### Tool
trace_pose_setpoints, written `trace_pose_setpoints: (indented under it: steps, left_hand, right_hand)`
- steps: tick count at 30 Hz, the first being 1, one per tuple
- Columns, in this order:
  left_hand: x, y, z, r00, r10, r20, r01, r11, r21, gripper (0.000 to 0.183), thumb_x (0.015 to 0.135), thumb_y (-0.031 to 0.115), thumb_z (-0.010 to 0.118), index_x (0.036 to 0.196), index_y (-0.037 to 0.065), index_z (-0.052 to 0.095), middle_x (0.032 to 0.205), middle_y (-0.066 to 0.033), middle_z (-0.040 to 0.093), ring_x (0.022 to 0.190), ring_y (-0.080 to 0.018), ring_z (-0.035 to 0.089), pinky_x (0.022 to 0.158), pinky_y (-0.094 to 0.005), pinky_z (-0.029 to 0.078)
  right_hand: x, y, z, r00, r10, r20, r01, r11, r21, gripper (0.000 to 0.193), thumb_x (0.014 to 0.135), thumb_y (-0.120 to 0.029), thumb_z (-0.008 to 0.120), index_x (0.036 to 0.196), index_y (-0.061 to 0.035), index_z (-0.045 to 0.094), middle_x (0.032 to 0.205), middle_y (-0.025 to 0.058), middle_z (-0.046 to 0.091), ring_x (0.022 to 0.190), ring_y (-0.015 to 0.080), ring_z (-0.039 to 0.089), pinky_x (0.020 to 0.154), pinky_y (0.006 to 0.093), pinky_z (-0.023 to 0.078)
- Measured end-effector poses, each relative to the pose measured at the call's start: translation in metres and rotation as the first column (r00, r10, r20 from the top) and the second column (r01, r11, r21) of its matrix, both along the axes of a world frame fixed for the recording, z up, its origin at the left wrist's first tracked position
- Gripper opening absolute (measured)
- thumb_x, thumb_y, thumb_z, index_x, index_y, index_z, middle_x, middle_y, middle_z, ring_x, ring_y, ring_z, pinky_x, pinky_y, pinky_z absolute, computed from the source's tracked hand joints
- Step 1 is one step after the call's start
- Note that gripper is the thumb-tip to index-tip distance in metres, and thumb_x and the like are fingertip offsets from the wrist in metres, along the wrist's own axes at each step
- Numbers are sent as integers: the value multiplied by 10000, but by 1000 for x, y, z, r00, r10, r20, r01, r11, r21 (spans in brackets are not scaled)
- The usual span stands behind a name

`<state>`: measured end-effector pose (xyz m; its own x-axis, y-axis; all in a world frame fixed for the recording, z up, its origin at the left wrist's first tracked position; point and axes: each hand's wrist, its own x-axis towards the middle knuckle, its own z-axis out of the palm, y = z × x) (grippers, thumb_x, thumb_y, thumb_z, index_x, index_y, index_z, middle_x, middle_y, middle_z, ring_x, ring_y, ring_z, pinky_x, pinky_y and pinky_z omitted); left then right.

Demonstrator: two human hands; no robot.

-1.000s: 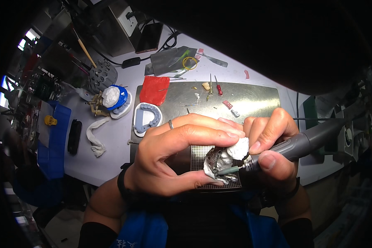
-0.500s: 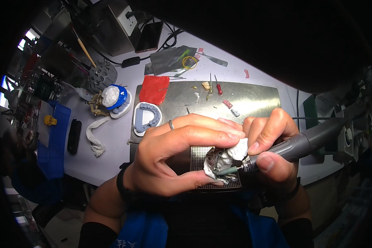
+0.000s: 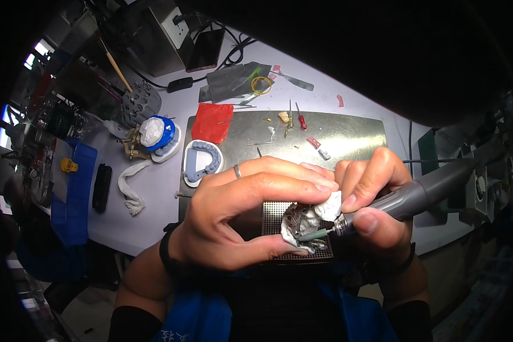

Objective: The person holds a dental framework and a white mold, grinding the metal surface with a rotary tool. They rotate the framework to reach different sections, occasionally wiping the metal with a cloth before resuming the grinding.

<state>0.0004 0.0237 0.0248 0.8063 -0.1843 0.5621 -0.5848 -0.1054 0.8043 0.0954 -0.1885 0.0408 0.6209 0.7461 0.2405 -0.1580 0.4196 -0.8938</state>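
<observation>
My left hand (image 3: 242, 219) grips a small white plaster dental model (image 3: 310, 219) with a metal frame on it, held over a perforated grid plate (image 3: 276, 212). My right hand (image 3: 376, 214) holds a grey rotary handpiece (image 3: 407, 199); its greenish bur tip (image 3: 313, 233) touches the model. A ring sits on a finger of my left hand. Both hands hover close together above the near edge of a metal work tray (image 3: 347, 134).
On the grey bench lie a blue-grey dental arch cast (image 3: 203, 161), a red wax sheet (image 3: 213, 122), a blue-and-white articulated model (image 3: 153, 135), a twisted white cloth (image 3: 130, 185), a black case (image 3: 101, 187), small tools (image 3: 293, 117) and a bur holder (image 3: 138, 102). Cables run at the back.
</observation>
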Motion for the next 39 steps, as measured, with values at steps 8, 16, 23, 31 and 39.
trace_pose_setpoints:
  steps: [8, 16, 23, 31, 39]
  left_hand:
    - [0, -1, 2, 1000, -9, 2, 9, 1000, 1, 442, 808, 90, 821, 1185, -81, 669, 1184, -254, 676, 1190, -389, 659, 1080, -514, 496]
    - [0, -1, 2, 1000, -5, -5, 5, 1000, 8, 433, 806, 81, 815, 1182, -80, 672, 1188, -252, 676, 1192, -388, 658, 1076, -512, 501]
    - [0, -1, 4, 1000, -6, 1, 6, 1000, 25, 429, 805, 73, 811, 1180, -83, 670, 1182, -252, 676, 1189, -387, 660, 1072, -507, 506]
    - [0, -1, 1, 1000, -18, 1, 18, 1000, -16, 427, 823, 84, 808, 1182, -95, 664, 1180, -265, 674, 1177, -383, 667, 1064, -497, 514]
    - [1, -1, 1, 1000, -22, -1, 22, 1000, -4, 435, 817, 92, 818, 1182, -89, 667, 1181, -259, 675, 1185, -388, 663, 1069, -500, 511]
  right_hand:
    - [1, 5, -3, 1000, 26, 8, -27, 997, 79, 199, 829, -11, 730, 876, -53, 541, 747, 51, 609, 701, 89, 545, 1036, 459, 491]
    - [3, 3, -2, 998, 38, 42, -40, 998, 48, 197, 825, 1, 730, 859, -52, 543, 743, 43, 608, 704, 86, 545, 936, 387, 514]
    - [1, 6, -4, 998, 13, 61, -18, 997, 80, 193, 829, -8, 726, 855, -52, 541, 740, 40, 605, 706, 85, 544, 1052, 457, 493]
    - [2, 5, -3, 1000, 23, -15, -21, 996, 82, 195, 836, -47, 729, 863, -66, 537, 725, 34, 593, 681, 88, 534, 1147, 533, 424]
    - [2, 5, -1, 999, 30, 16, -31, 997, 65, 188, 836, -40, 724, 862, -62, 539, 726, 36, 595, 683, 89, 539, 1149, 539, 421]
